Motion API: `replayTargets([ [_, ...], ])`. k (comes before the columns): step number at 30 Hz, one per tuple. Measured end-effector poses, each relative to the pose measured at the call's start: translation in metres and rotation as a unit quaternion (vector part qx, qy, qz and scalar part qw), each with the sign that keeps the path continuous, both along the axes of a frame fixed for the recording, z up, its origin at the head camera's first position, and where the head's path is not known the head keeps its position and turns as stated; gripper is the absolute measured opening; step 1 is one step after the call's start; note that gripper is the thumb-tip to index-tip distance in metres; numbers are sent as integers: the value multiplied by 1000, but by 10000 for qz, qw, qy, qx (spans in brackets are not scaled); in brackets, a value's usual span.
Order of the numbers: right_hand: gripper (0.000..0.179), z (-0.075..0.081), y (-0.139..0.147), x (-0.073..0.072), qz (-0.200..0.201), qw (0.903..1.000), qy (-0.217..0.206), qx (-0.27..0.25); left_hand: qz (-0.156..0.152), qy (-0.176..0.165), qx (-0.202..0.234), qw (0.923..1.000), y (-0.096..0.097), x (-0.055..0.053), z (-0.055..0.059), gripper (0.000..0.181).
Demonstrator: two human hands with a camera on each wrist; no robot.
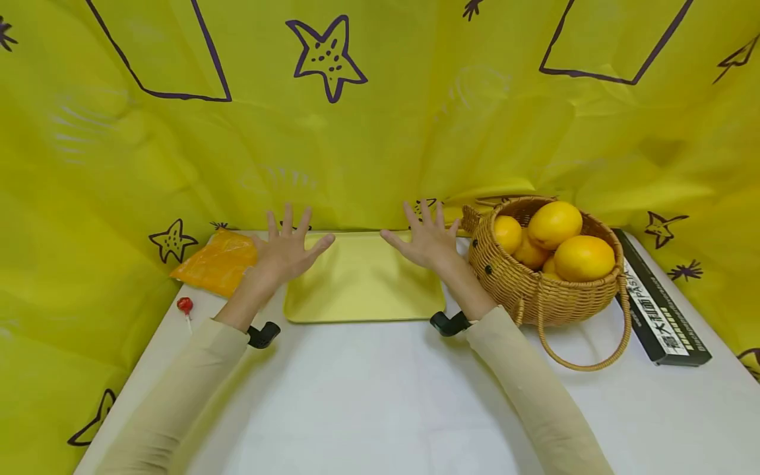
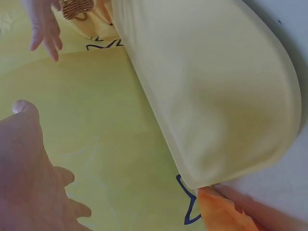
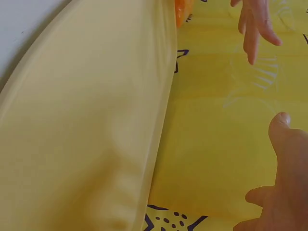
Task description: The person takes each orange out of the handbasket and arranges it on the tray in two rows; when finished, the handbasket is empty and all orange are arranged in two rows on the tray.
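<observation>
White table (image 1: 362,396), bearing a wicker basket (image 1: 567,305) and, beside it, a bare yellow tray (image 1: 365,284). Left hand (image 1: 287,254) and right hand (image 1: 429,243): spread, grasping nothing. Lemon-like fruits (image 1: 584,258): in the basket. Handling appears unbegun or finished; which, cannot be told.

The far backdrop (image 1: 386,145) is yellow, printed with dark purple starfish outlines (image 1: 340,91), the tray (image 1: 365,290) before it plain paler yellow, and the tabletop (image 1: 362,396) white. At left, the packet (image 1: 220,264) is orange and the lollipop (image 1: 185,305) red; at right, the wicker basket (image 1: 510,277) is woven golden brown, its fruits (image 1: 555,225) orange-yellow, and the pasta box (image 1: 662,305) black with a white panel (image 1: 652,311). Both sleeves (image 1: 169,392) are plain beige.
</observation>
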State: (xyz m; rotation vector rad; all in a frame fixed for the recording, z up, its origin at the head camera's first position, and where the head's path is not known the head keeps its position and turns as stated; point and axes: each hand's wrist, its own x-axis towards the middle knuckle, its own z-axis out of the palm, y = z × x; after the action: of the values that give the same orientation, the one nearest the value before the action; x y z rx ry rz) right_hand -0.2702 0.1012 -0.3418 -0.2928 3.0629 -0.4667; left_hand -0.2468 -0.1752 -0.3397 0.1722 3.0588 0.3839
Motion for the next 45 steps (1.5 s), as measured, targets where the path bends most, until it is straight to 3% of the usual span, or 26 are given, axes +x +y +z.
replayTargets([
  [6, 90, 3, -1, 1, 71, 9998, 12, -173, -109, 74, 418, 9990, 1, 2, -4, 91],
  [9, 90, 5, 0, 3, 65, 9996, -14, -280, -257, 135, 831, 9961, 0, 4, -8, 89],
  [18, 88, 12, -4, 9, 320, 9971, 24, -694, -740, 128, 1782, 9811, -16, 12, -20, 75],
  [25, 88, 15, -2, 12, 525, 9954, 73, -795, -865, -231, 2382, 9671, -24, 18, -30, 68],
  [33, 84, 28, 0, 15, 772, 9910, 118, -1090, -1164, -247, 2437, 9625, -28, 22, -30, 69],
  [39, 83, 42, 1, 21, 1083, 9862, 121, -1249, -1445, -471, 2556, 9548, -30, 28, -35, 72],
  [45, 76, 61, 5, 37, 1476, 9750, 219, -1645, -1326, -605, 2533, 9563, -35, 37, -44, 76],
])
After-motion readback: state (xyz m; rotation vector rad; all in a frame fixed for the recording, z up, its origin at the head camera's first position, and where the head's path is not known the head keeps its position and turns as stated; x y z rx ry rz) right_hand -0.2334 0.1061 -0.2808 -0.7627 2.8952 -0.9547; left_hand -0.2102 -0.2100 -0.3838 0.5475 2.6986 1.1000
